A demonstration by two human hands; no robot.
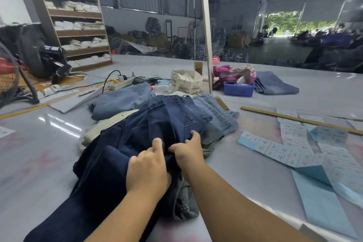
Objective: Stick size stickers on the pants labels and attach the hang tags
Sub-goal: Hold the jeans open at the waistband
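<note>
Dark blue jeans (pixel 121 143) lie bunched on top of a pile of pants in front of me on the grey table (pixel 49 153). My left hand (pixel 147 171) clutches a fold of that dark denim. Just to its right, my right hand (pixel 188 151) pinches the same fabric, fingers curled over its edge. Light blue jeans (pixel 216 112) and a grey pair (pixel 212 139) lie under and beside the dark ones. Sheets of size stickers (pixel 290 153) on blue backing paper spread out at the right. A white box of hang tags (pixel 186 81) stands behind the pile.
A wooden ruler (pixel 294 119) lies beyond the sticker sheets. A blue plastic bin (pixel 238 89), folded jeans (pixel 275 84), a power strip (pixel 121 83) and a notepad (pixel 78 100) sit farther back. A white pole (pixel 207 31) rises behind the pile. A fan (pixel 11 76) stands at the left.
</note>
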